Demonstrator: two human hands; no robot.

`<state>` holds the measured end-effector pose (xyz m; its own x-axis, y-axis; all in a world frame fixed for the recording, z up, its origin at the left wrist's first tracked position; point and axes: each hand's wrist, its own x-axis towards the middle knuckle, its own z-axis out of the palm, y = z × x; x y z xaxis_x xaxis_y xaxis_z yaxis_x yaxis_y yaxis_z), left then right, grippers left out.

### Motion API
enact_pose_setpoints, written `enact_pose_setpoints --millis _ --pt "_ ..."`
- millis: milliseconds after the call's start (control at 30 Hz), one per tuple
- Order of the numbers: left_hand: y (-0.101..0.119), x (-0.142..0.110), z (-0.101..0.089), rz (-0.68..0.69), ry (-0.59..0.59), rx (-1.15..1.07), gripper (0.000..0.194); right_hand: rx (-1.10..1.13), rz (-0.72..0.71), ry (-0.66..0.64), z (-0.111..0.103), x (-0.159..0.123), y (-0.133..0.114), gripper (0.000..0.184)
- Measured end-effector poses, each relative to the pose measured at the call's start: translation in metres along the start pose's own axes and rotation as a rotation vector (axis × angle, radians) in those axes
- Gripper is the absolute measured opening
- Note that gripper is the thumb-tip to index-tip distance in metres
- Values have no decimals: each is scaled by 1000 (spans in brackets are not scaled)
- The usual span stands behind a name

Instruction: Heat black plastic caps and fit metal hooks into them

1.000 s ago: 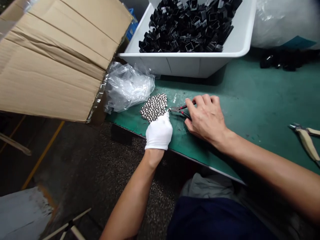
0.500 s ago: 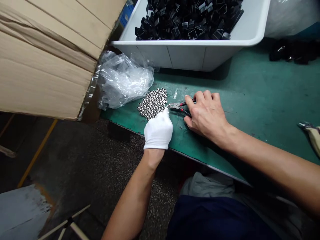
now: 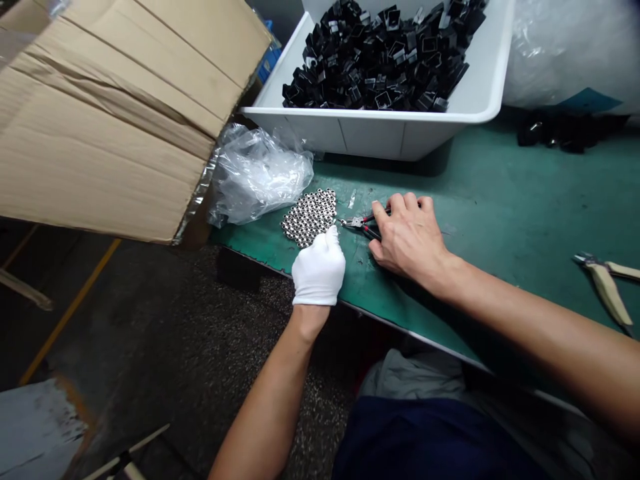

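Note:
My left hand (image 3: 319, 268), in a white glove, is closed with its fingertips pinched at the lower right edge of a flat, chainmail-like patch of small metal rings (image 3: 309, 217). What lies between those fingertips is hidden. My bare right hand (image 3: 411, 233) is wrapped over a pair of pliers (image 3: 356, 222) with red and black handles. The handles are spread a little under my palm. The pliers' jaws point left and sit just right of the ring patch, near my gloved fingertips. A tiny dark bit shows at the jaw tips, too small to name.
A white tub (image 3: 370, 115) of black plastic parts (image 3: 380, 60) stands at the back of the green table (image 3: 480, 200). Left are a crumpled clear bag (image 3: 265, 170) and a cardboard box (image 3: 125, 120). Cream-handled pliers (image 3: 605, 287) lie right. Beyond them are black items (image 3: 565, 132).
The view has shifted, so the table's things appear lower. The pliers' jaws now show slightly more apart from my gloved fingertips. Both hands keep about the same grip.

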<state>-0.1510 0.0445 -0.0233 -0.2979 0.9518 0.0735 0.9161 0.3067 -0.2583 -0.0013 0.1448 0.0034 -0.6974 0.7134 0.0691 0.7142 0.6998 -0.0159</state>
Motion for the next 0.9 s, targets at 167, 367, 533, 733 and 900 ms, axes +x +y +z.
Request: enact_pose_setpoints --millis 167,367,533,733,900 --pt "1 -3 3 -97 85 -76 49 1 15 -2 0 -2 -1 43" --pt "2 -14 7 -241 235 -231 45 -4 -3 3 -4 0 -5 38" --pt "7 -27 15 -310 348 -302 45 -4 -21 -3 -6 7 -10 36" --pt "10 -29 19 -284 368 -347 43 0 -24 -1 -8 16 -18 34" --pt "9 -30 14 -299 301 -315 45 20 -17 -5 -9 17 -20 34"
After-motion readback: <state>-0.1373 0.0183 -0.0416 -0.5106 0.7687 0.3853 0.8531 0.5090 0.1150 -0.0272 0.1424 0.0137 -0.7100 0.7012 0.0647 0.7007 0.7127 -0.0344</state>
